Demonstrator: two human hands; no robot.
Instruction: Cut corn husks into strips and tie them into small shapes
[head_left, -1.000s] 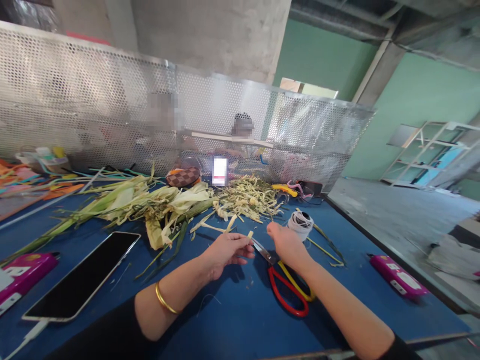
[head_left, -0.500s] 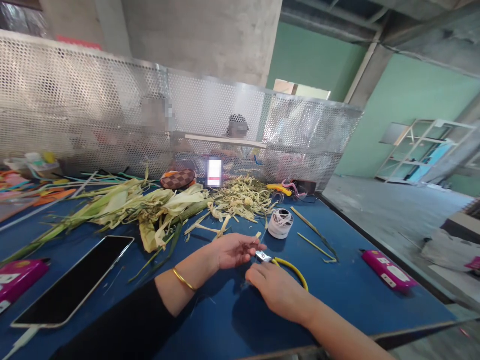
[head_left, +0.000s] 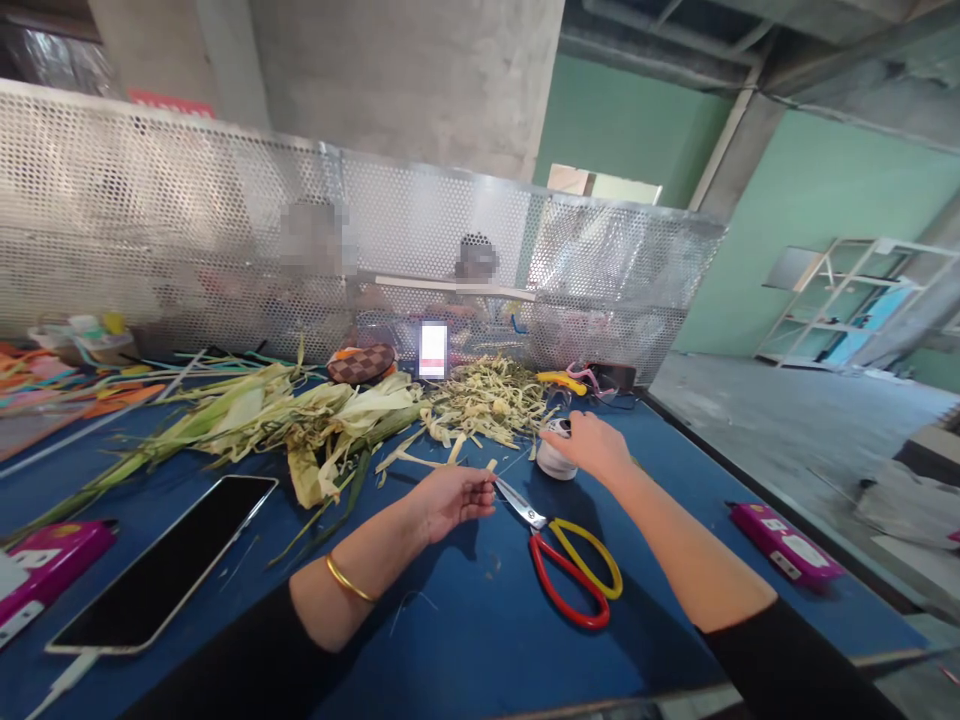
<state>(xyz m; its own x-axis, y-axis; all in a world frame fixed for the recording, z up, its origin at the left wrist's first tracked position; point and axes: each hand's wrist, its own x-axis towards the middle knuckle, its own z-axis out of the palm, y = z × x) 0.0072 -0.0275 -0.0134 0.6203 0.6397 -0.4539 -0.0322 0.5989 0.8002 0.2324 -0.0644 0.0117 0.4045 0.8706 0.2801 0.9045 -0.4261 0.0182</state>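
Observation:
My left hand [head_left: 450, 497] rests on the blue table [head_left: 465, 640] with its fingers pinched on a small pale leaf strip [head_left: 491, 467]. My right hand [head_left: 592, 445] reaches forward and grips a white spool of thread [head_left: 556, 455]. Scissors [head_left: 562, 555] with one red and one yellow handle lie flat between my arms, their blades pointing at my left fingertips. A pile of green and pale palm leaves [head_left: 300, 415] and cut shreds [head_left: 491, 400] lies beyond my hands.
A black phone [head_left: 165, 560] on a white cable lies at the left. Pink cases lie at the far left [head_left: 45, 565] and right [head_left: 784, 540]. A perforated metal screen [head_left: 225, 240] closes the table's far side, with people seated behind it. A checkered pouch [head_left: 364, 362] sits by the screen.
My right hand left the scissors lying on the table and moved forward onto the thread spool. My left hand stayed put with the strip.

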